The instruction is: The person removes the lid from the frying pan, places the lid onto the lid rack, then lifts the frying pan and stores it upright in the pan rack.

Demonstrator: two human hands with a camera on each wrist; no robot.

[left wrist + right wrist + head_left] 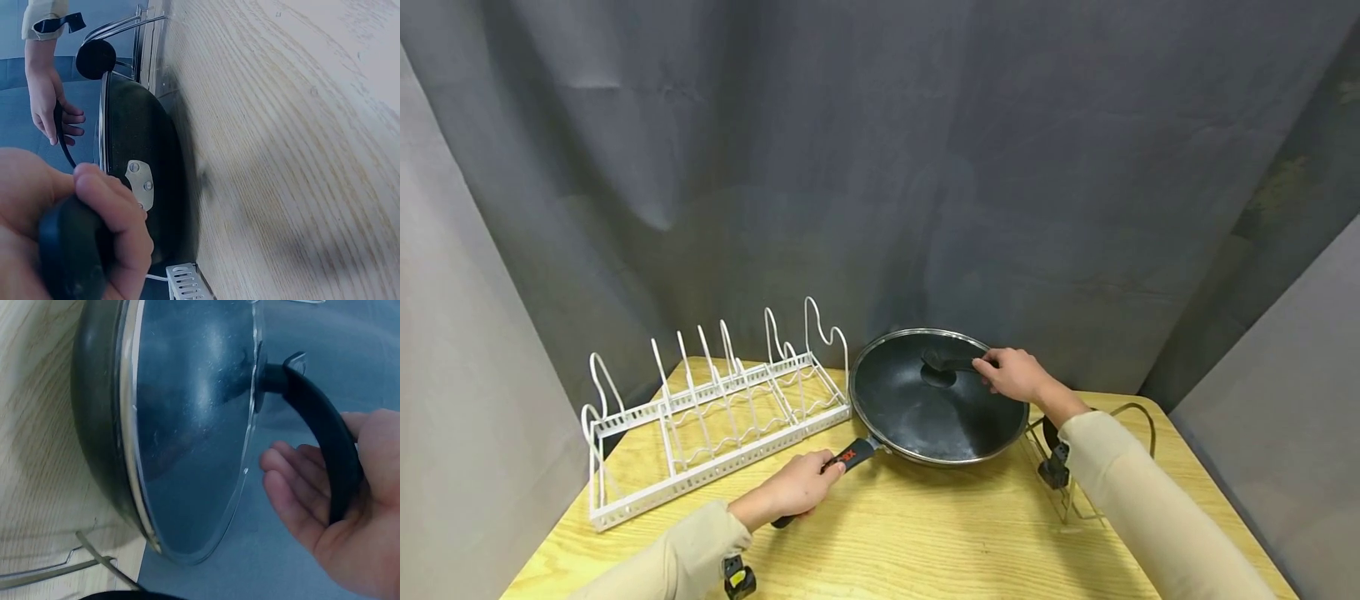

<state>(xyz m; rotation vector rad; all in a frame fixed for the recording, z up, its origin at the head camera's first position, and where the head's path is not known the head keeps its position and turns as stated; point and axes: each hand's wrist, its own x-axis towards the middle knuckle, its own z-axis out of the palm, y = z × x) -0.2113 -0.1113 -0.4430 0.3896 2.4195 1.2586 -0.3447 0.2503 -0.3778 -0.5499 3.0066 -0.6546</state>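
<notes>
A black wok (917, 457) with a glass lid (895, 408) over its rim stands at the back middle of the wooden table. My left hand (799, 483) grips the wok's long black handle (853, 452), thumb along the top. In the left wrist view, the curled fingers (122, 212) wrap that handle near a riveted metal bracket (142, 184). My right hand (1011, 373) holds the lid's curved black handle (958, 364). Seen from the right wrist, the handle (325, 425) lies between thumb and fingers, its end against the palm.
A white rack (700, 467) with upright wire dividers stands on the left of the table (925, 533), its right end close to the wok. On the right, partly behind my right forearm, is a metal wire stand (1138, 408). Grey curtains (880, 167) hang behind.
</notes>
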